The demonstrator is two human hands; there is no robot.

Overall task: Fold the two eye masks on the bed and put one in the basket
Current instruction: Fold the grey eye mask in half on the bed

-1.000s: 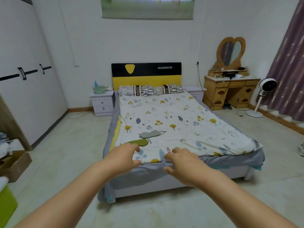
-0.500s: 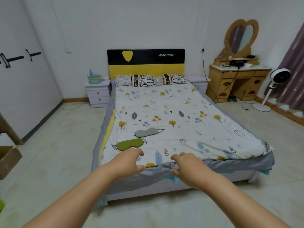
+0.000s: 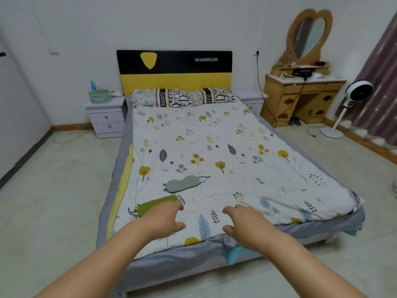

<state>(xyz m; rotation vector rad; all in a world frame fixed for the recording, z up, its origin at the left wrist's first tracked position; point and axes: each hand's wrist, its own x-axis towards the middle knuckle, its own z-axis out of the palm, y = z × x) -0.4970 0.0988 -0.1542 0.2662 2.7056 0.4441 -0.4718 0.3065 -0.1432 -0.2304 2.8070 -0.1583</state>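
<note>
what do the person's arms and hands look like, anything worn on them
Both arms are bare as far as the frame shows: no sleeves in view. The left hand and right hand wear no gloves, and no rings, watch or bracelets are visible.

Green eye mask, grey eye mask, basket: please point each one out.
Green eye mask (image 3: 154,206), head view, visible left half.
Grey eye mask (image 3: 182,183), head view, padded middle.
Basket (image 3: 100,97), head view, front wall.
</note>
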